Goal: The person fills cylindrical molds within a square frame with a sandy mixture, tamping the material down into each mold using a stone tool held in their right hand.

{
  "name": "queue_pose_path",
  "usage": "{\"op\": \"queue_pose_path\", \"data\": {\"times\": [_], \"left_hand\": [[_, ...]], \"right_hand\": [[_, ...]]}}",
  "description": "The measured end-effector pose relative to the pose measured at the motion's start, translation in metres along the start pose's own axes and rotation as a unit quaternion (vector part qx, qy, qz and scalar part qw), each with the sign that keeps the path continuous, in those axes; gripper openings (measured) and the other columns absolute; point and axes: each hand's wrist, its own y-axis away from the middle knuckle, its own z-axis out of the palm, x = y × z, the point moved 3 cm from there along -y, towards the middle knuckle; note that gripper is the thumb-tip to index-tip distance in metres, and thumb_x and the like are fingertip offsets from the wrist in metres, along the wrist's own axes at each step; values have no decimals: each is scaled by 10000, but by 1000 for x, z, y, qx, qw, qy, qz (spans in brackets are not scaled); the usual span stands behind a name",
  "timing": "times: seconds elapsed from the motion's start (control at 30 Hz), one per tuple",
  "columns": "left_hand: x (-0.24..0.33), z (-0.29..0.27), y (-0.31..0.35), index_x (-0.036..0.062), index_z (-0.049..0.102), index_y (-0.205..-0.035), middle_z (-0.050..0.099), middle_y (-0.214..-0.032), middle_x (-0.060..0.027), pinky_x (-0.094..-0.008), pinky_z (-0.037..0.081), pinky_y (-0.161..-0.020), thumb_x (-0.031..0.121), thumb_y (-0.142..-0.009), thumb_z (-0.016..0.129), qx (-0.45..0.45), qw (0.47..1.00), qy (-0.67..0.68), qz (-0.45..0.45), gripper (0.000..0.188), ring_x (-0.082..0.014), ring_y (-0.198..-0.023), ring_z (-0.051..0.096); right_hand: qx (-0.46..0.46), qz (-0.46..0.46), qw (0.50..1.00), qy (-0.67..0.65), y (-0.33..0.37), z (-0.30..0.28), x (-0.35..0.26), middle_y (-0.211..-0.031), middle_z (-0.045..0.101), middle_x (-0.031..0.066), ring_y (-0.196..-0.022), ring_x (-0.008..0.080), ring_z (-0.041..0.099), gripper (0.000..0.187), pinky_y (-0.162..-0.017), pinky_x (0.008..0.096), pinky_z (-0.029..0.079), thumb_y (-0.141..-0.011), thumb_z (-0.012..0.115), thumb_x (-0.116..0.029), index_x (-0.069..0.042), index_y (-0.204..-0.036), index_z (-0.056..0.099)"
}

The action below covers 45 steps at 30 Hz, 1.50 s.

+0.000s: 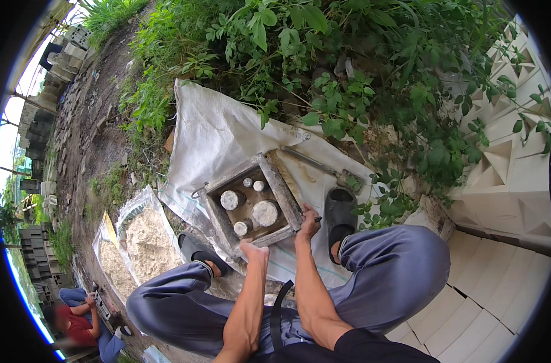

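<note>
Between my feet stands a square, grey-caked mould frame (283, 189) with several round, grey-topped cylinders of different sizes inside, among them a large one (265, 213) and a medium one (230, 199). My left hand (255, 250) is at the frame's near edge, closed on it, with its fingers partly hidden. At the near right corner my right hand (309, 222) is closed around the frame's side, beside a short dark handle piece. A wire loop (198, 193) sticks out from the frame's left side. The frame rests on a white woven sack (209, 127).
A metal bar tool (312, 162) lies beyond the frame. Pale powder (151, 236) fills opened sacks at left. Green bushes (324, 72) crowd the far side. Patterned cream blocks (499, 181) stand at right. Another person (85, 323) sits at lower left, near stacked grey blocks (36, 130).
</note>
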Motion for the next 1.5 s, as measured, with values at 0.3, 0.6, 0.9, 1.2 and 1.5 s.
{"op": "queue_pose_path", "data": {"times": [0.3,0.6,0.9,1.2,1.5], "left_hand": [[0,10,2,23,523,-1178,552,-1212,-187,-596,364,-1013,101,-681,431,-47,999,24,-8,511,-402,-1118,525],[-3,6,-9,-7,504,-1164,546,-1208,-202,-572,373,-1013,107,-716,427,-16,1000,2,-1,469,-391,-1122,522],[2,5,-6,-26,527,-981,587,-1042,-188,-478,441,-960,71,-735,463,-41,998,-44,11,272,-352,-990,573],[6,-12,-29,28,536,-940,591,-966,-136,-470,468,-888,106,-743,480,-55,996,-73,2,219,-326,-928,574],[16,-38,35,-40,533,-1216,590,-1152,-189,-383,394,-926,485,-886,561,-113,882,-432,152,621,-293,-1041,561]], "right_hand": [[-8,1,999,-44,-1,11,-8,-1093,638,213,-1037,275,609,320,-938,305,426,-751,480,-36,119,-1011,585],[-22,7,999,-24,-11,34,-14,-818,639,136,-829,212,650,300,-732,251,474,-753,552,-24,134,-1008,551],[-166,-18,971,171,-20,19,-30,-771,631,51,-737,146,555,323,-718,256,421,-755,617,-161,80,-963,672],[-193,28,964,181,2,19,-48,-815,650,47,-790,164,581,283,-772,263,431,-798,600,-196,58,-904,667],[-239,-139,885,374,8,-28,-35,-1065,598,238,-1034,399,530,420,-916,425,388,-898,482,-332,45,-1064,565]]}}
